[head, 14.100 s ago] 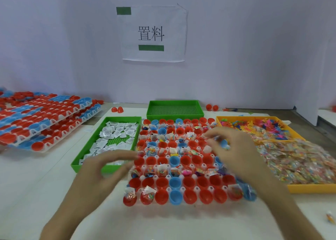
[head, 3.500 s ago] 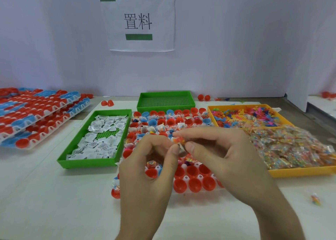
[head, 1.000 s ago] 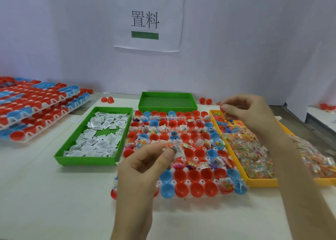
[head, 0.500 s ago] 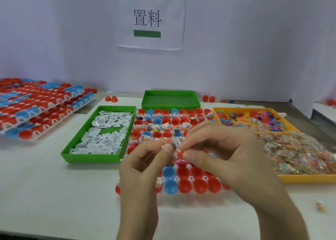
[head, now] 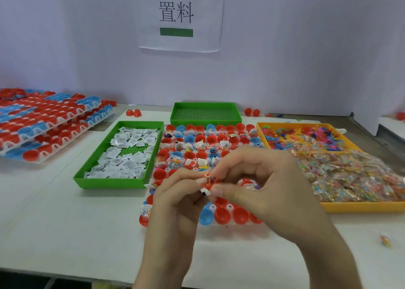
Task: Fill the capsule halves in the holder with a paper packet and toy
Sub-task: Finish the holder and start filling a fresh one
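A white paper sign [head: 179,17] bearing 2 printed characters above a green bar hangs on the pale wall [head: 306,47] behind the white table [head: 65,223]. At the table's rear centre sits a green tray [head: 206,114] with a perforated floor, with 2 loose red shells [head: 133,113] near its left side and a second red pair [head: 252,112] just beside its right corner. On the far left lie stacked white racks [head: 43,126] of red and blue shells, the layers offset; 1 small multicoloured bag [head: 385,241] lies alone at the right front.

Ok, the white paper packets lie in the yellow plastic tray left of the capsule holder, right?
No. In the head view the white paper packets lie in the green plastic tray left of the capsule holder.
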`<state>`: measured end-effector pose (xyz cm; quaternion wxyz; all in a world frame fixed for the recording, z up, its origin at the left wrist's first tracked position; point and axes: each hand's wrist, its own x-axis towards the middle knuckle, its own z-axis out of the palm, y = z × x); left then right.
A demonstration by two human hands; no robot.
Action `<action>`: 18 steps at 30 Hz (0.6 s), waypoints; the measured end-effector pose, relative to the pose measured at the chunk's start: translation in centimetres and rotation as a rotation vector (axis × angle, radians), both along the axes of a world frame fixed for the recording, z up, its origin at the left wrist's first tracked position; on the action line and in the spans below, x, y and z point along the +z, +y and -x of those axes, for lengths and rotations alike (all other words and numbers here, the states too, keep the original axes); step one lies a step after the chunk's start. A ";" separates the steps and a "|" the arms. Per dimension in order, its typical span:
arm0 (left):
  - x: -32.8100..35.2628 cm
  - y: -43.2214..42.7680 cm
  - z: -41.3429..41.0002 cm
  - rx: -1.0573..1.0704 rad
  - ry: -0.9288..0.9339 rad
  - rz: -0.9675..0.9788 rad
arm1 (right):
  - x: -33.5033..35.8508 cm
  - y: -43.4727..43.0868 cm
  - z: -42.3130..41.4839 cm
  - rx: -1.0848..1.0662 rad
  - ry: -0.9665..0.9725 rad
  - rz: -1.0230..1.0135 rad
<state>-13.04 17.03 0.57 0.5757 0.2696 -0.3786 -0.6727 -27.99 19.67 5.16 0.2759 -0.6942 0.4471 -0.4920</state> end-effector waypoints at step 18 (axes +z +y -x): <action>-0.3 0.1 -0.1 0.096 -0.103 0.042 | -0.4 -0.1 -0.5 -0.114 0.131 -0.040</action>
